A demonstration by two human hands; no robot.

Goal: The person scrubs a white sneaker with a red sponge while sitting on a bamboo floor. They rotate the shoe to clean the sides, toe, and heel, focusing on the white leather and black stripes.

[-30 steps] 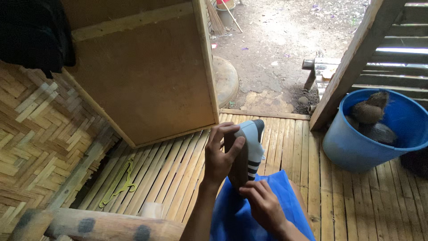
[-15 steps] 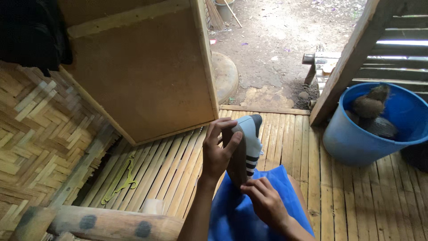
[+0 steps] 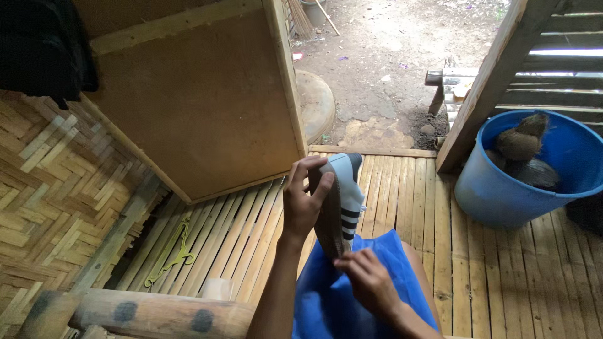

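Showing brown sole, the shoe (image 3: 342,204) — pale blue, dark-striped.

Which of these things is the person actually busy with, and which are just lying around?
In hand:
- shoe, sole turned toward the person
- left hand, gripping the shoe's sole
- right hand, at the shoe's heel
- blue cloth, under the shoe

Lying about:
- blue bucket holding coconuts
- green hanger on the bamboo floor
- wooden board

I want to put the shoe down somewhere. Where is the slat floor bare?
Bare slats lie between the shoe and the blue tub, and to the right in front of the tub. Left of the left hand, a yellow-green hanger takes some floor near the wooden panel.
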